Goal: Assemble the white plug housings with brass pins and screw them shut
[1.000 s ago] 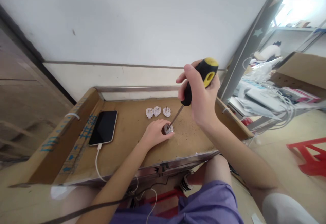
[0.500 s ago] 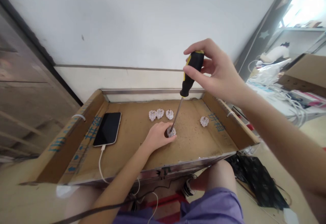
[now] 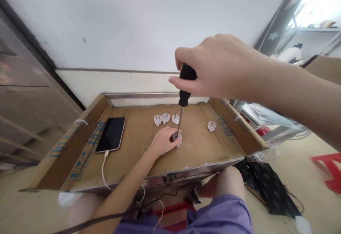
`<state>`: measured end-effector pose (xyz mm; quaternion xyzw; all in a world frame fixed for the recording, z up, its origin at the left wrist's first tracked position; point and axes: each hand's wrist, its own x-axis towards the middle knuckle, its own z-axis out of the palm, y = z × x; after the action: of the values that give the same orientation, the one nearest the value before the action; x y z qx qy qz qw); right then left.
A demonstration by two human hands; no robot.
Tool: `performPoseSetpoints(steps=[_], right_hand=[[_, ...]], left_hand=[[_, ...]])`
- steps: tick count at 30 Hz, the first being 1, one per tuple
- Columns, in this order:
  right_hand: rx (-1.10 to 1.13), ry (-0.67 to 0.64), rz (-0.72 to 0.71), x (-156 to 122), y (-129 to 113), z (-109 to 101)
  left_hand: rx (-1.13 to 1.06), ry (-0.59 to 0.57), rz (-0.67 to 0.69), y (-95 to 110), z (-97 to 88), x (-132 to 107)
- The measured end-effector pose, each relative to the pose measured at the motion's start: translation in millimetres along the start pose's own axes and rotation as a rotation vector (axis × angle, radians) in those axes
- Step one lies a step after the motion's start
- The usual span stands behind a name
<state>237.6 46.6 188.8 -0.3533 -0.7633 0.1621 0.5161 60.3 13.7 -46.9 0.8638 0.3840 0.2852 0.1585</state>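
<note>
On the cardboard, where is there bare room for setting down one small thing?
Bare cardboard lies between the phone and left hand, and between the lone white piece and front edge. The middle is crowded: a small piece in that hand, the screwdriver in the right hand, three white pieces behind.

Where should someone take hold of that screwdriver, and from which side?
Probably by the thick black handle, from above and the right, as the right hand does: the screwdriver stands nearly upright, and its thin shaft runs down to the left hand.
</note>
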Motion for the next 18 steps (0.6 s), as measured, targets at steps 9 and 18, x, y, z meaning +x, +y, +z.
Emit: performPoseSetpoints(steps=[9,18], right_hand=[[-0.392,-0.265,-0.040,-9.2,-66.9,8.3],[-0.662,-0.571,-0.145,-21.2,-88.5,18.6]], left_hand=[[0.024,-0.003,-0.008,2.8,-0.1,0.2],[0.017,-0.023,-0.150,11.0,1.4,1.0]])
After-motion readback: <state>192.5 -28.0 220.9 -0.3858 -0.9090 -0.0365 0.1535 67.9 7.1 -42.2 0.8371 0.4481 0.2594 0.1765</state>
